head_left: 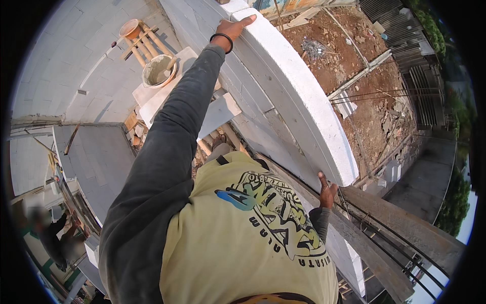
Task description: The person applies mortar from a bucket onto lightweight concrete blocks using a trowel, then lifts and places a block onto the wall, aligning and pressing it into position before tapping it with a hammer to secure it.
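A long white lightweight concrete block [304, 86] lies along the top of the grey block wall [263, 96], bowed by the lens. My left hand [230, 31], with a black band at its wrist, grips the block's far end beside a joint, one digit reaching over the top face. At the near end my right hand [327, 193] holds the block's lower corner with the thumb raised; part of its fingers is hidden. Left of my outstretched arm, a bucket of grey mortar [158, 72] with a tool handle in it stands on pale boards [164, 96].
An orange bucket [130, 29] sits by bamboo poles [147, 43]. Beyond the wall, lower down, is rubble-strewn earth [349, 50]. Concrete beams [405, 223] and dark rods [385, 230] run at lower right. Another person [50, 238] is at lower left, below another block wall [96, 157].
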{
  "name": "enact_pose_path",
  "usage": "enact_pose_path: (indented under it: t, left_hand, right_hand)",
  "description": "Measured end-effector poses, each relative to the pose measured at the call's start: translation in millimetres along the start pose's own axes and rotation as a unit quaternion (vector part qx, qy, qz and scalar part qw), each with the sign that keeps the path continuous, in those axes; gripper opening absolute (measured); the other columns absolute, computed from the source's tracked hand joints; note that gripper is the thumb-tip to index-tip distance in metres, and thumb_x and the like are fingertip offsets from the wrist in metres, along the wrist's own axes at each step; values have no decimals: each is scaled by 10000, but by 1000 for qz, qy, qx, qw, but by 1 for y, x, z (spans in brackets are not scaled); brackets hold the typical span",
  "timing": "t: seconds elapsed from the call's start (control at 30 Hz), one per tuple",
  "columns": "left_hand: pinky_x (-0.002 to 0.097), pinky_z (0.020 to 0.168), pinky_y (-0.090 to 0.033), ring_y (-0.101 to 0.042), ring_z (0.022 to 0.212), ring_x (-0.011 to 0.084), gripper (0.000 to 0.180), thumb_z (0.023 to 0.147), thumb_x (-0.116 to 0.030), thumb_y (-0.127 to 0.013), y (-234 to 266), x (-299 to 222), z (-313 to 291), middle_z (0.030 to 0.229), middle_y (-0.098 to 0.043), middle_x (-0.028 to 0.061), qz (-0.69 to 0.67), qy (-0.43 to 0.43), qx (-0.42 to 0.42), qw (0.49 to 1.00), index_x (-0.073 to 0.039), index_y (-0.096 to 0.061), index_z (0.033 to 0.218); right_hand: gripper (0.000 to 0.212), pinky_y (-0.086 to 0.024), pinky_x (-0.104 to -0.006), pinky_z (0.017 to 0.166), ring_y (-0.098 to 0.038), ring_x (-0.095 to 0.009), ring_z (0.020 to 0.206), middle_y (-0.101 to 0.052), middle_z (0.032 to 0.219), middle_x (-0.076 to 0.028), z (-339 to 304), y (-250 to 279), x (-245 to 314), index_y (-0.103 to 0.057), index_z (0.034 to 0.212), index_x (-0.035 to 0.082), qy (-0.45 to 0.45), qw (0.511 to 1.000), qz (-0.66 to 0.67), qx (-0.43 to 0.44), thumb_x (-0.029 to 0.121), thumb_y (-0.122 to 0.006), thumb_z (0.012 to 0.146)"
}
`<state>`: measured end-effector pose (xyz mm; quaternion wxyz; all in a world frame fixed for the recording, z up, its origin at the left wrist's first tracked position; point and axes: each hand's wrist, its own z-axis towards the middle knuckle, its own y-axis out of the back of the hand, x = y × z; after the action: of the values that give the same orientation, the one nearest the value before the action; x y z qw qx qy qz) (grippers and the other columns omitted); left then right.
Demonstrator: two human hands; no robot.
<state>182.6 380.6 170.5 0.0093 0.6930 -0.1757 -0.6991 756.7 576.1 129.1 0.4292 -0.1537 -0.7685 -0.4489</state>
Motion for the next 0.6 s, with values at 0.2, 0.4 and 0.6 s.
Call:
enact_pose_path:
  t: [0.2,0.4,0.6]
  left_hand:
    - [471,1017,-432,-511,1227,405,1178,656,-681,-753,-25,-28,-46,1365,-457,319,19,-30,-8,999,141,-342,1392]
    - [554,950,-433,-496,1191,394,1037,678,-689,-727,3,4,4,1393,-451,227,-71,81,82,991,-63,-409,1441]
    - [538,880,-470,-527,1067,377,958,698,-696,-706,1,-19,-13,1249,-498,180,-95,143,127,977,-123,-438,1417]
  right_hand:
    - [739,-325,-393,1071,-500,-301,1209,-574,1294,-178,-2,-2,11,-573,1277,-32,-45,998,-15,-31,431,-817,755]
    - [689,-340,-383,1070,-498,-279,1224,-579,1295,-158,7,-1,8,-580,1272,-15,-74,995,64,12,370,-832,760]
    - [687,-373,-384,1060,-533,-266,1192,-600,1277,-140,13,-7,-43,-579,1273,4,-80,994,73,19,355,-849,747]
